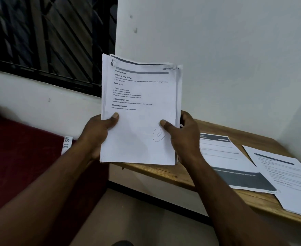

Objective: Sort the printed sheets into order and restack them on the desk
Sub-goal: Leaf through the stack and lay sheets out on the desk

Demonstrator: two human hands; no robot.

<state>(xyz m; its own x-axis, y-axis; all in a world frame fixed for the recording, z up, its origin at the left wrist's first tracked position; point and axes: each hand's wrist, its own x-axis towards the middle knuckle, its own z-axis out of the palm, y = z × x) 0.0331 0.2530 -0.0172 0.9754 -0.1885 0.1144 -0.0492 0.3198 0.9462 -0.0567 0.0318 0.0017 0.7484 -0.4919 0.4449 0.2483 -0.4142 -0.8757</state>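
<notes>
I hold a stack of printed sheets [141, 110] upright in front of me, above the left end of the wooden desk [174, 173]. My left hand [100, 132] grips its lower left edge, thumb on the front page. My right hand [183, 135] grips the lower right edge, thumb beside a pen-drawn circle. The top page shows headings and short lines of text. Two more printed sheets lie flat on the desk: one with a dark band [231, 164] and one further right [288, 176].
The desk stands in a corner of white walls [235, 50]. A barred window [48, 36] is at the upper left. A dark red surface [22, 157] with a white label lies at the left. Below is a tan floor [137, 219].
</notes>
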